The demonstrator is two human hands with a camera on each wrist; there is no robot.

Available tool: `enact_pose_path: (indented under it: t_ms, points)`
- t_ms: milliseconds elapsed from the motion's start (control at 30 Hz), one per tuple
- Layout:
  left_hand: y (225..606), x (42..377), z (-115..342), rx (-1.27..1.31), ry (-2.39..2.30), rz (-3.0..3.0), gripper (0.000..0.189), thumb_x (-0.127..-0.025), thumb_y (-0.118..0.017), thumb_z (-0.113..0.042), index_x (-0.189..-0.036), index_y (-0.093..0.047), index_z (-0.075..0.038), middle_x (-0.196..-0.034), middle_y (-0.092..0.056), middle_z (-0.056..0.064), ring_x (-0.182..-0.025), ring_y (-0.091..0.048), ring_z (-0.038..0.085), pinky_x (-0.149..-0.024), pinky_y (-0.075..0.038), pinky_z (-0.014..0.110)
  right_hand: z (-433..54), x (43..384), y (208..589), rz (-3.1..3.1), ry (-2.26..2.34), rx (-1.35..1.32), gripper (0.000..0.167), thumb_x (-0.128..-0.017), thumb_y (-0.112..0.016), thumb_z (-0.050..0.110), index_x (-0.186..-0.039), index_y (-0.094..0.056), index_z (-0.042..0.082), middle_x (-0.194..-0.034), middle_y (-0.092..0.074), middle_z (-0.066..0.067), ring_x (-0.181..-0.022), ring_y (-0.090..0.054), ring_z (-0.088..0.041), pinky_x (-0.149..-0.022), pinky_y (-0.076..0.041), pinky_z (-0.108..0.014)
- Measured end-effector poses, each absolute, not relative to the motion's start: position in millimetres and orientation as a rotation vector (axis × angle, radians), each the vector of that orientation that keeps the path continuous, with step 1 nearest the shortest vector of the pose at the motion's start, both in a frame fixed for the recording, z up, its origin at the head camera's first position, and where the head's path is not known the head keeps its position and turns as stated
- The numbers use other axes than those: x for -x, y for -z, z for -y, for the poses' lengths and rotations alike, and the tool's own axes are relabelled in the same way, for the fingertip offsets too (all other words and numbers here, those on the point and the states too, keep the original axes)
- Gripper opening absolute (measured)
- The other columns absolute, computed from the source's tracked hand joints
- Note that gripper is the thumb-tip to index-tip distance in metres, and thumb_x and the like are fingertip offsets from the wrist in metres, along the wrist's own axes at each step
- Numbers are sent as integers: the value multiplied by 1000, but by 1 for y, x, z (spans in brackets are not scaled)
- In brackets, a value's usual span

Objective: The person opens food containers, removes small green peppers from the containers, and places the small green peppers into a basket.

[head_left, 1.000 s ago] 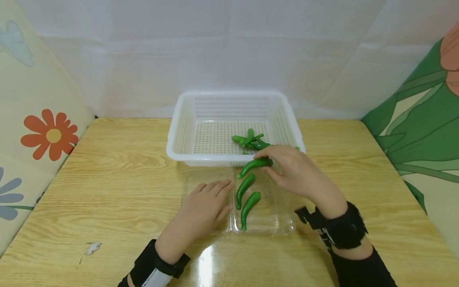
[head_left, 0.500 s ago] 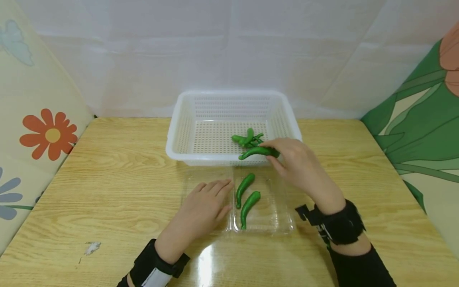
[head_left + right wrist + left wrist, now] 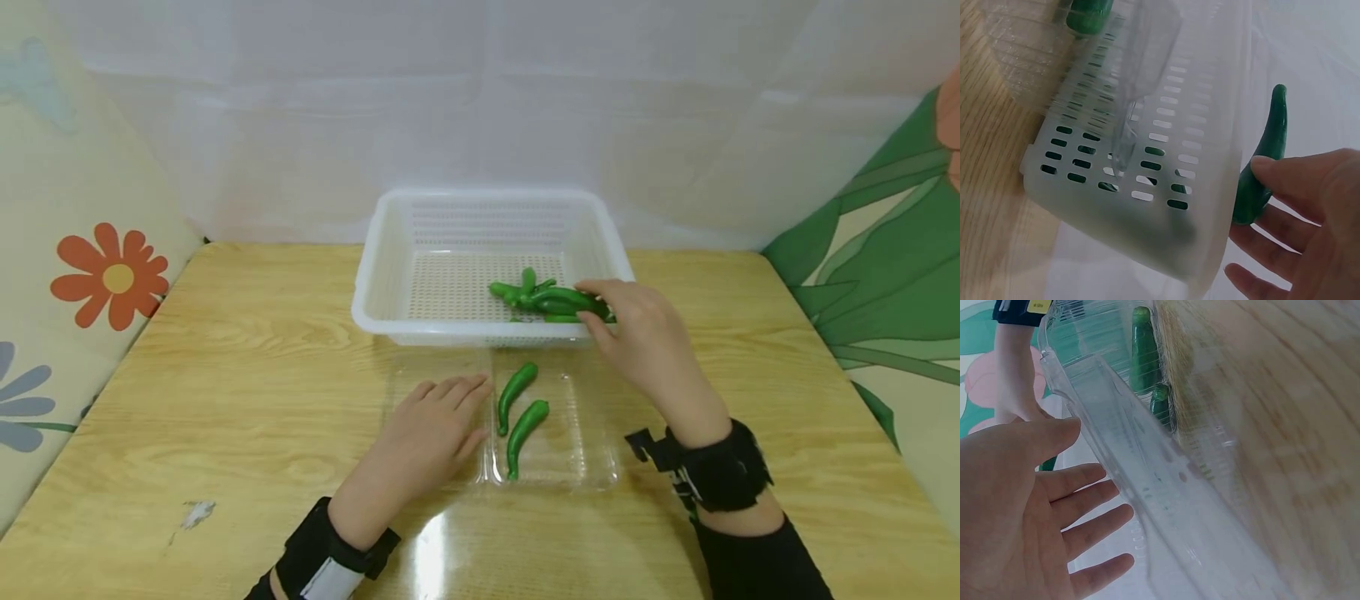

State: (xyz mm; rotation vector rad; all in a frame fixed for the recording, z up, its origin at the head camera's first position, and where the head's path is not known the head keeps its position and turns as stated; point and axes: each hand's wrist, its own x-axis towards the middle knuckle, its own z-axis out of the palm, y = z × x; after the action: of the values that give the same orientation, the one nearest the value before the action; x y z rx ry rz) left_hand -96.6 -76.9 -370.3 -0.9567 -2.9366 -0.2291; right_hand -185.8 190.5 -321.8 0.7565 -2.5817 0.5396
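Observation:
A green chili pepper (image 3: pixel 1266 150) is pinched between the thumb and fingers of my right hand (image 3: pixel 645 333), over the right part of the white basket (image 3: pixel 446 287). More green peppers (image 3: pixel 506 292) lie heaped inside that basket. In front of it stands a clear plastic container (image 3: pixel 581 425). Two curved peppers, one farther back (image 3: pixel 515 396) and one nearer (image 3: pixel 527 433), lie in its right half. My left hand (image 3: pixel 427 433) is over the container's left half with its fingers extended; the left wrist view shows the fingertips at the clear wall (image 3: pixel 1119 487).
The wood-patterned table (image 3: pixel 225 358) carries everything, with a worn patch (image 3: pixel 197 514) at the front left. A white cloth (image 3: pixel 480 108) hangs behind the basket. Flower-printed panels stand at the left (image 3: pixel 112 279) and right (image 3: pixel 885 275).
My right hand has carried the pepper from above the clear container back and to the right, over the white basket. My left hand stays in place.

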Motion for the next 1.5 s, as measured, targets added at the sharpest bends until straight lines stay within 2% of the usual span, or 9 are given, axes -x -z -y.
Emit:
enact_pose_path:
  t_ms: [233, 700, 1100, 1500]
  points:
    - [370, 97, 75, 969, 221, 2947, 58, -101, -52, -42, -148, -45, -8, -152, -45, 6, -134, -46, 25, -109, -40, 46, -194, 184, 324, 2644, -531, -709, 36, -87, -74, 2, -122, -65, -2, -111, -69, -22, -92, -67, -37, -78, -55, -52]
    - [370, 97, 75, 951, 206, 2944, 59, -101, -52, -43, -149, -44, -8, -152, -45, 5, -134, -46, 25, -109, -40, 45, -190, 186, 329, 2598, -535, -644, 29, -89, -73, 6, -117, -68, 0, -96, -71, -19, -75, -66, -31, -61, -54, -44]
    - [369, 97, 75, 952, 203, 2946, 58, -102, -52, -42, -149, -44, -8, -152, -45, 5, -134, -46, 24, -109, -40, 44, -185, 187, 335, 2585, -550, -607, 26, -88, -74, 4, -113, -69, -1, -102, -72, -20, -81, -69, -35, -67, -56, -48]
    - [369, 97, 75, 953, 191, 2944, 58, -102, -52, -42, -148, -45, -8, -151, -45, 5, -134, -47, 24, -108, -41, 43, -185, 189, 340, 2569, -550, -637, 22, -89, -73, 4, -110, -71, -1, -101, -72, -19, -76, -68, -33, -62, -56, -45]
